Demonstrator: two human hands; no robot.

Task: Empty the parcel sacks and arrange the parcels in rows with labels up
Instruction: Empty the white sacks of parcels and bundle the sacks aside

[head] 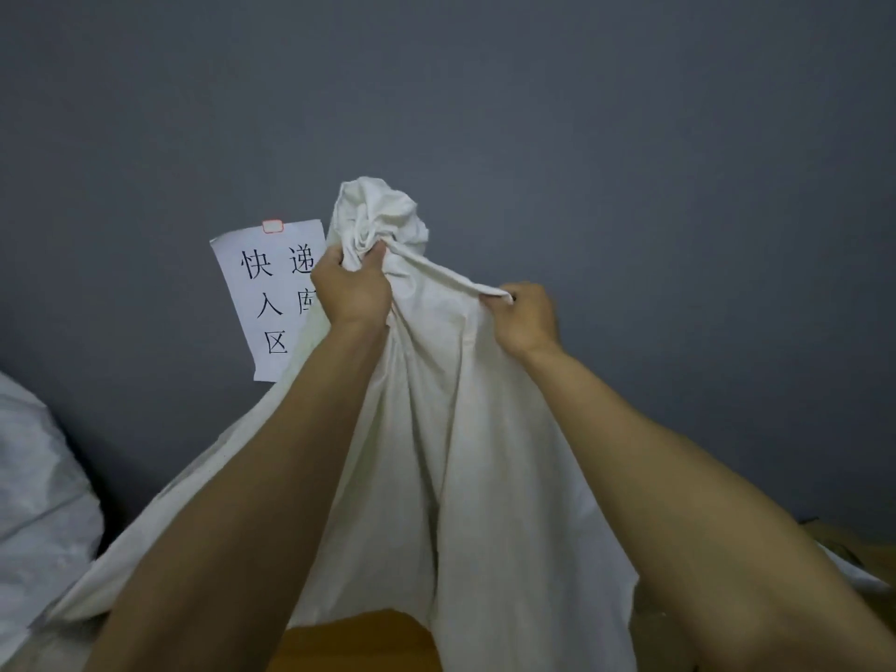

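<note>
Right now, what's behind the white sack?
A paper sign taped to the grey wall; the white sack covers its right edge, hiding some characters.

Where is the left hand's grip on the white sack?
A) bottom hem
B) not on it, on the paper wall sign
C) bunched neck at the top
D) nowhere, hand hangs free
C: the left hand grips the gathered, twisted neck at the top of the white sack, while the right hand pinches a fold stretched out to the side.
</note>
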